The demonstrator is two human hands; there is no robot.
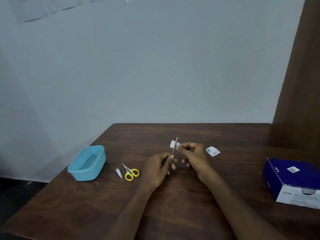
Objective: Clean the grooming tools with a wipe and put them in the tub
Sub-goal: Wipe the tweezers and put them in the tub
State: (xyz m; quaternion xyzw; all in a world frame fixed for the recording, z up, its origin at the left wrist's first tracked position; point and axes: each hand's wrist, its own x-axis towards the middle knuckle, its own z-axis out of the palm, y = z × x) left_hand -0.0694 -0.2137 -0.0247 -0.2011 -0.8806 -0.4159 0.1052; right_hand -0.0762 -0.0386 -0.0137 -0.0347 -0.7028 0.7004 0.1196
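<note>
Pinching a thin metal tool (pixel 174 148), the left hand (pixel 160 168) steadies it while the right hand (pixel 194 155) grips a wipe (pixel 173 144) around it.

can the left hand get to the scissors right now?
Probably not yet: the table between the left hand and the scissors is bare, but its grip is pinching the nail file that the right hand wipes.
</note>
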